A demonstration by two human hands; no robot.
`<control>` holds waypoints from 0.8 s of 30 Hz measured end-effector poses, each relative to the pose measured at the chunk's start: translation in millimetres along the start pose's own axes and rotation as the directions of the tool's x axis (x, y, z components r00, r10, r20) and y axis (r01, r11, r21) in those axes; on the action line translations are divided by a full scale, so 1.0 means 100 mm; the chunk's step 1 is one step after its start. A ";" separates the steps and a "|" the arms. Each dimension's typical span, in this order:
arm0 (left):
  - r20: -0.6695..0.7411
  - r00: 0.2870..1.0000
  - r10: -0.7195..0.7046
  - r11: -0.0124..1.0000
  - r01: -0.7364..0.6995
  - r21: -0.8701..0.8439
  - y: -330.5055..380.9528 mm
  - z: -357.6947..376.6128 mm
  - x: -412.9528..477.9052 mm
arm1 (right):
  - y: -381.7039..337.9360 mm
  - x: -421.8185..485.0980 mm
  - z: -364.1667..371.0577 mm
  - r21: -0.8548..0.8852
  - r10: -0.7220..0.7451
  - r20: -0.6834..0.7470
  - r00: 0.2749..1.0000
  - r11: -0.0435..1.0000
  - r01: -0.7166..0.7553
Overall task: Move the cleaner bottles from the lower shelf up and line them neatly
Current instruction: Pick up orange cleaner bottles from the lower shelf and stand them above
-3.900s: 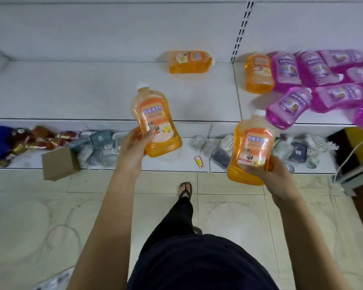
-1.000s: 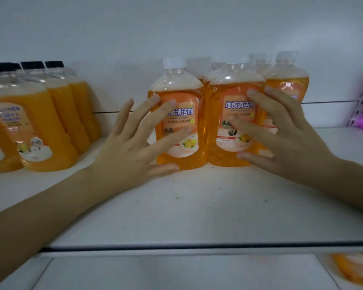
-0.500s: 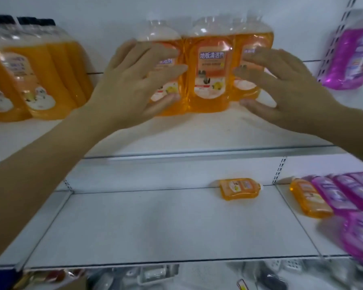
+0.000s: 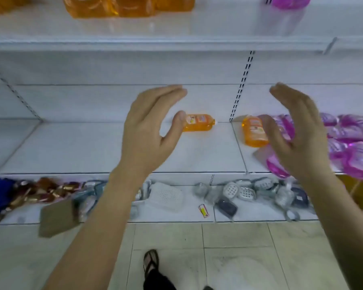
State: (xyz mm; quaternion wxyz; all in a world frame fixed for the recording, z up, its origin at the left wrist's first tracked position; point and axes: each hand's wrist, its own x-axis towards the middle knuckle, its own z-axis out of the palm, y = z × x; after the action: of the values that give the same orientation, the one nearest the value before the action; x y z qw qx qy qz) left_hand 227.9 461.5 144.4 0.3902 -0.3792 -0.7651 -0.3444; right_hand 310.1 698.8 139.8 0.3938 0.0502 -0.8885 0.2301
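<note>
Fingers (image 4: 166, 94) of the left hand (image 4: 147, 132) and right hand (image 4: 302, 135) are straight and relaxed, holding nothing. On the smooth white lower shelf (image 4: 92, 147), a translucent orange bottle (image 4: 199, 122) lies flat. A second orange bottle (image 4: 254, 130) lies beside glossy purple bottles (image 4: 354, 143). More orange ones (image 4: 113, 7) stand on the shelf above.

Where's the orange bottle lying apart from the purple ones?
Head view, centre: the orange cleaner bottle lies on its side at the back of the lower shelf, left of the slotted upright, its left end behind the thumb of the left hand.
</note>
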 end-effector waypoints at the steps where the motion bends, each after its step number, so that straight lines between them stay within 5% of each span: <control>1: 0.037 0.997 -0.063 0.998 0.064 -0.026 0.08 0.12 -0.17 | 0.06 -0.20 -0.01 0.028 0.057 0.018 0.998 0.998 -0.057; 6: 0.266 0.907 -0.328 0.939 0.345 -0.018 0.17 0.61 -1.02 | 0.33 -1.10 0.07 0.082 0.318 0.125 0.940 0.941 -0.330; 12: 0.472 0.709 -0.524 0.822 0.566 0.061 0.08 1.05 -1.66 | 0.63 -1.72 0.42 -0.003 0.561 0.271 0.782 0.813 -0.582; 17: 0.556 0.514 -0.654 0.719 0.650 0.246 -0.37 1.47 -1.74 | 1.06 -1.70 0.77 -0.159 0.653 0.368 0.662 0.746 -0.647; 21: 0.526 0.460 -0.715 0.683 0.617 0.389 -0.82 1.85 -1.41 | 1.38 -1.29 1.02 -0.216 0.721 0.359 0.593 0.682 -0.698; 24: 0.519 0.431 -0.738 0.666 0.590 0.456 -1.09 2.14 -1.13 | 1.59 -0.95 1.20 -0.218 0.723 0.306 0.619 0.686 -0.694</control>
State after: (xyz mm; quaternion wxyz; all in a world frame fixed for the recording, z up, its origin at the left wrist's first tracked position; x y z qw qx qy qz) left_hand 109.9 551.1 -75.9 -0.0431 -0.0988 -0.9674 -0.2290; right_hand 251.4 777.3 -57.6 0.0986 -0.2775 -0.9012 0.3179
